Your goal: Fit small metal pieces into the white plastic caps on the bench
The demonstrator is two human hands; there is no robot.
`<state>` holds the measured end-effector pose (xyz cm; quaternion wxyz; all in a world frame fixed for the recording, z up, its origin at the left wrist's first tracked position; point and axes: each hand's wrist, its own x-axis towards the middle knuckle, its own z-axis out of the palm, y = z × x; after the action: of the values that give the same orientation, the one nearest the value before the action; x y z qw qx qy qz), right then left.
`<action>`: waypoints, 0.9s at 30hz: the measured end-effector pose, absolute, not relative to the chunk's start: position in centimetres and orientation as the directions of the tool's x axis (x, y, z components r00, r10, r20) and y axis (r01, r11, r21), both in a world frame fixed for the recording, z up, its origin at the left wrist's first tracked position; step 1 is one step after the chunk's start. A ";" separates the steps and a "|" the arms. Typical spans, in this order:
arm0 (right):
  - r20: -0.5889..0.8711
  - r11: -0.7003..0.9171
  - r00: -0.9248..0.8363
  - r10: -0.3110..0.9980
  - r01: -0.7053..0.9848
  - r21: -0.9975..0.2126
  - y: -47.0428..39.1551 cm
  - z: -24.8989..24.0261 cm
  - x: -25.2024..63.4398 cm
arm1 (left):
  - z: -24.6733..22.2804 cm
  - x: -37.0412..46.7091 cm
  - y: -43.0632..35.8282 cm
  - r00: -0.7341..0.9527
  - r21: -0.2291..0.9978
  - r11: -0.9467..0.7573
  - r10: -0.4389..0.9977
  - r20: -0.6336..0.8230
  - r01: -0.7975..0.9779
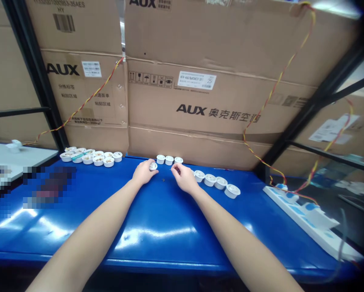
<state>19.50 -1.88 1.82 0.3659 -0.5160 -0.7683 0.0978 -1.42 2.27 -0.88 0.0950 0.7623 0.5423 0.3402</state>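
My left hand (pixel 144 172) holds a small white round cup (pixel 153 166) between thumb and fingers near the back of the blue table (pixel 157 227). To its right, my right hand (pixel 182 176) has its thumb and fingertips pinched together; whatever they hold is too small to make out. A few tiny dark pieces (pixel 163 179) lie on the table between the hands. Just behind are three white cups (pixel 169 160) in a short row. Several more white cups (pixel 210 180) run in a line to the right of my right hand.
Several filled white cups (pixel 98 160) stand together at the back left. Tall cardboard sheets (pixel 200 121) close off the back. A white power strip (pixel 309 221) with twisted red-yellow wires lies along the right edge. A pixelated patch covers something at the left.
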 end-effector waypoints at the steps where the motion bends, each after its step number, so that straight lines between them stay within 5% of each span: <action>1: 0.485 0.461 -0.197 0.852 0.722 -0.516 -2.0 2.0 19.4 | -0.7 -1.3 2.1 0.216 0.525 -0.457 0.863 0.456 0.718; 10: 0.563 0.528 -0.299 0.771 0.795 -0.300 -3.5 3.1 18.5 | -0.2 -0.2 1.4 0.399 0.443 -0.701 0.696 0.597 0.559; 17: 0.510 0.505 -0.347 0.787 0.837 -0.209 -3.6 3.1 18.1 | -0.2 0.0 0.9 0.431 0.391 -0.699 0.693 0.579 0.599; 23: 0.528 0.509 -0.302 0.794 0.805 -0.305 -3.5 3.0 18.3 | 0.1 0.1 0.5 0.428 0.396 -0.694 0.699 0.574 0.602; 27: 0.535 0.539 -0.246 0.808 0.675 -0.504 -2.9 2.5 18.6 | 0.0 0.1 0.5 0.437 0.392 -0.724 0.668 0.602 0.567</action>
<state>18.60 -2.88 2.50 0.3919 -0.4726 -0.7848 0.0850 0.08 0.52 0.04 0.0656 0.8452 0.3653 0.3845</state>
